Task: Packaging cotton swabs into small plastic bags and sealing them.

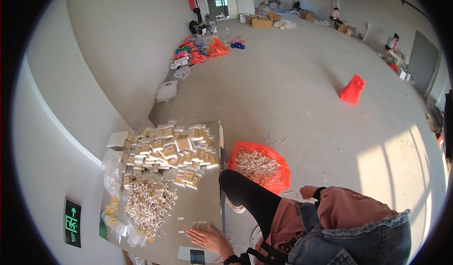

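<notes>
Red bag on floor: the open red bag [285,174] sits beside the worktop [207,201], filled with loose cotton swabs [257,166].
Packets: many small clear packets [170,150] of swabs lie jumbled across the far part of the worktop.
Swab heap: a loose heap [150,203] lies nearer, just beside a clear plastic bag [112,173] whose contents I cannot make out.
Swab rows: a small row [181,225] and a wider row [200,226] lie side by side on the near worktop.
Left hand: the left hand [209,240] is low over the worktop at the wider row, fingers extended leftward and loosely spread, gripping nothing visible.
Right hand: the right hand [309,192] is near the knee, well apart from the worktop, fingers curled; whether they hold anything, I cannot tell.
Hidden: the left hand partly covers the wider row; the lower edge cuts off the near worktop.
</notes>
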A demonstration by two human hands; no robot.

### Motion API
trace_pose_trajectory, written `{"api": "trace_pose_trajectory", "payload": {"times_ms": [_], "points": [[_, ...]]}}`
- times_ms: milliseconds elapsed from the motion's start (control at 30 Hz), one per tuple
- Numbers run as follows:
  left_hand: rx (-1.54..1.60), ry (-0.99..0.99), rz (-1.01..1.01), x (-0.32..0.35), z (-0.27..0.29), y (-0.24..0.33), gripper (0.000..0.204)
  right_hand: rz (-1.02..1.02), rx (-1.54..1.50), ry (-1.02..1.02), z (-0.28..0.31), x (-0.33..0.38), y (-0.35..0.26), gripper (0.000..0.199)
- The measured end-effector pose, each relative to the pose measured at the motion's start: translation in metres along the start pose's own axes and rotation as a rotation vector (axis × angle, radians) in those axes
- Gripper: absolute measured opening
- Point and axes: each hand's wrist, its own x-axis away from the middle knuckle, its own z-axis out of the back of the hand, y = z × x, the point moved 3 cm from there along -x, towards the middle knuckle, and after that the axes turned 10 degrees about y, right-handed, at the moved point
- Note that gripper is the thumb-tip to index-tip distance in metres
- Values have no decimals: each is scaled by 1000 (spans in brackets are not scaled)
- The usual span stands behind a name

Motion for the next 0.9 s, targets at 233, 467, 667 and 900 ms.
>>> {"api": "trace_pose_trajectory", "payload": {"times_ms": [233,467,667,900], "points": [[4,13,-10,0,-2,-1,79,5,-58,23,5,-30,7,17],[26,23,-1,0,-1,1,78,-53,-628,507,53,-67,8,31],[30,23,-4,-2,0,3,78,167,-537,550,88,-81,-38,59],[31,24,7,1,1,-1,78,493,-642,422,138,-5,-188,84]]}}
